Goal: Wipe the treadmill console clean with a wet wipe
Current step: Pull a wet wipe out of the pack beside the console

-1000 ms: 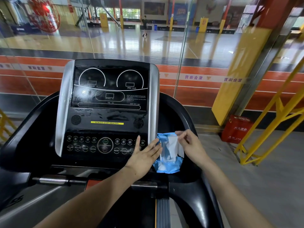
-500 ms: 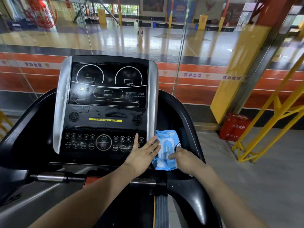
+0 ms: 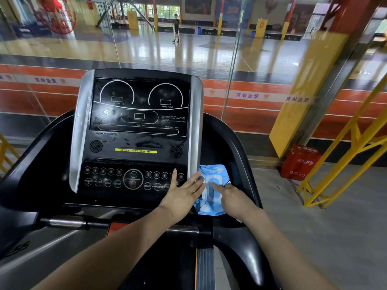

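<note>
My right hand (image 3: 234,198) presses one finger on the flap of the blue wipe pack (image 3: 211,191) in the tray by the console's lower right corner, gripping nothing. My left hand (image 3: 182,195) lies flat and open, steadying it. Beyond, the console (image 3: 138,132) shows smeared streaks.

I'm looking through a glass wall (image 3: 209,59) onto a big indoor court, its glossy wood floor (image 3: 146,47) reflecting light coming in from far windows (image 3: 165,12). An orange band with lettering (image 3: 272,97) is running across the glass. A slanted yellow-padded pillar (image 3: 303,95) is standing at right, a red box (image 3: 300,163) sitting at its base, yellow metal railing (image 3: 343,155) beside it on grey floor (image 3: 345,227). A distant person (image 3: 176,28) is standing on the court.
</note>
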A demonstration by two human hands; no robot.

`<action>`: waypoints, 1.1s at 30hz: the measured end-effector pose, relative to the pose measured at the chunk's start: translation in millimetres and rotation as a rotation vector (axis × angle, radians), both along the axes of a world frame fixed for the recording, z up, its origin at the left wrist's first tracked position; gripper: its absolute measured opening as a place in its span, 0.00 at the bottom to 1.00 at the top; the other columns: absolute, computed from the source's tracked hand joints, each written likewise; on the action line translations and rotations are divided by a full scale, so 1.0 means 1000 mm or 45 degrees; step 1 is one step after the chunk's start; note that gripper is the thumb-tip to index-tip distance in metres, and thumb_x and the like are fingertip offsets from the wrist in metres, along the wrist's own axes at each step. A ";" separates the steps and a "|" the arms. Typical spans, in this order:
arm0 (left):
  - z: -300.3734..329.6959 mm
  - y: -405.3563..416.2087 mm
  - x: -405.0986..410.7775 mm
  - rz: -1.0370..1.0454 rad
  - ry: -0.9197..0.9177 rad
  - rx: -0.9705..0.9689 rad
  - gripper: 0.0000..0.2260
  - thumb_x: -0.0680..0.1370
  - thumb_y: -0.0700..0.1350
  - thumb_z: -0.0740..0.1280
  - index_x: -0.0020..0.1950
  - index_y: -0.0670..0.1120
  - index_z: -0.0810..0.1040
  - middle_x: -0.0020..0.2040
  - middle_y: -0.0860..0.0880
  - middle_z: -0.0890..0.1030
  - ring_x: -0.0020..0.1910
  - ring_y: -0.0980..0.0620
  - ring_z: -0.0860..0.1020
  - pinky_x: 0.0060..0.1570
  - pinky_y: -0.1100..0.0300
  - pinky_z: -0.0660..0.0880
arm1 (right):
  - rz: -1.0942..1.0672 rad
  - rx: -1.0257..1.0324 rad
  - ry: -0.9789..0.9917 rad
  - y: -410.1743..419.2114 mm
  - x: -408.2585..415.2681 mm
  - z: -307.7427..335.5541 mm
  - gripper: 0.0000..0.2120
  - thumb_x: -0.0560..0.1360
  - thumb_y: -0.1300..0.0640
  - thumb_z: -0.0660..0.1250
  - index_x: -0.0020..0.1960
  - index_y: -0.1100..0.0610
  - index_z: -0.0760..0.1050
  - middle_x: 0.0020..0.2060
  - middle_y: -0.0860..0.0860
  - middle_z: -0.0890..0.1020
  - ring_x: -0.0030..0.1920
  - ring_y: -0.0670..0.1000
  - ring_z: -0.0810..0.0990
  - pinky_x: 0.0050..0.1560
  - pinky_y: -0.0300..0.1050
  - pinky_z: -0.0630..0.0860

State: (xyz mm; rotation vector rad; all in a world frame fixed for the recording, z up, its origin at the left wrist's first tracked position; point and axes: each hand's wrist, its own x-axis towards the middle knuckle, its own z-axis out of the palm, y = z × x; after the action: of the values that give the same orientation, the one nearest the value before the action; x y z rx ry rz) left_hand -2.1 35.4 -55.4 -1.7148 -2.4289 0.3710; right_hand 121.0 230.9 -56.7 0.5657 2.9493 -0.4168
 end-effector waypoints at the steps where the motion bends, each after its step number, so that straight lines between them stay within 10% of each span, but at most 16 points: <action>1: 0.001 0.000 0.001 0.000 0.002 -0.004 0.38 0.82 0.34 0.60 0.85 0.47 0.40 0.86 0.48 0.40 0.79 0.49 0.24 0.70 0.19 0.34 | -0.017 0.006 -0.028 0.000 -0.003 0.001 0.36 0.80 0.66 0.56 0.85 0.44 0.54 0.68 0.59 0.74 0.60 0.58 0.78 0.56 0.47 0.76; 11: 0.007 0.002 0.007 -0.015 0.132 -0.054 0.37 0.82 0.35 0.58 0.85 0.44 0.39 0.86 0.44 0.39 0.80 0.44 0.26 0.73 0.23 0.34 | -0.072 -0.052 -0.196 -0.007 -0.014 0.007 0.37 0.81 0.66 0.55 0.86 0.47 0.50 0.70 0.61 0.73 0.64 0.60 0.78 0.62 0.50 0.77; 18: 0.012 0.016 0.022 -0.052 0.329 -0.050 0.31 0.85 0.42 0.52 0.85 0.41 0.40 0.85 0.37 0.47 0.81 0.36 0.31 0.73 0.26 0.30 | -0.368 -0.218 0.585 -0.004 0.007 0.012 0.26 0.81 0.68 0.62 0.77 0.52 0.70 0.55 0.57 0.83 0.54 0.59 0.82 0.52 0.47 0.77; 22: 0.002 0.032 0.027 -0.100 0.397 -0.109 0.31 0.86 0.44 0.53 0.84 0.36 0.42 0.85 0.36 0.49 0.82 0.34 0.36 0.73 0.26 0.31 | -0.480 -0.319 0.969 -0.002 0.025 0.026 0.16 0.81 0.65 0.69 0.68 0.57 0.78 0.43 0.47 0.82 0.44 0.47 0.81 0.46 0.30 0.72; 33: -0.003 0.061 0.024 -0.057 0.325 -0.479 0.29 0.85 0.49 0.58 0.85 0.45 0.55 0.85 0.44 0.57 0.81 0.36 0.30 0.71 0.25 0.28 | -0.678 -0.656 1.245 -0.010 0.049 0.060 0.06 0.80 0.60 0.72 0.50 0.49 0.83 0.42 0.41 0.86 0.46 0.38 0.84 0.49 0.30 0.77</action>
State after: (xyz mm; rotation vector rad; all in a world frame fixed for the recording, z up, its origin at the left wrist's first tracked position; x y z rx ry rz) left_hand 22.2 96.4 -57.9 -1.7213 -2.2353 1.0285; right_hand 170.0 220.9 3.3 1.3643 3.1676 -1.9114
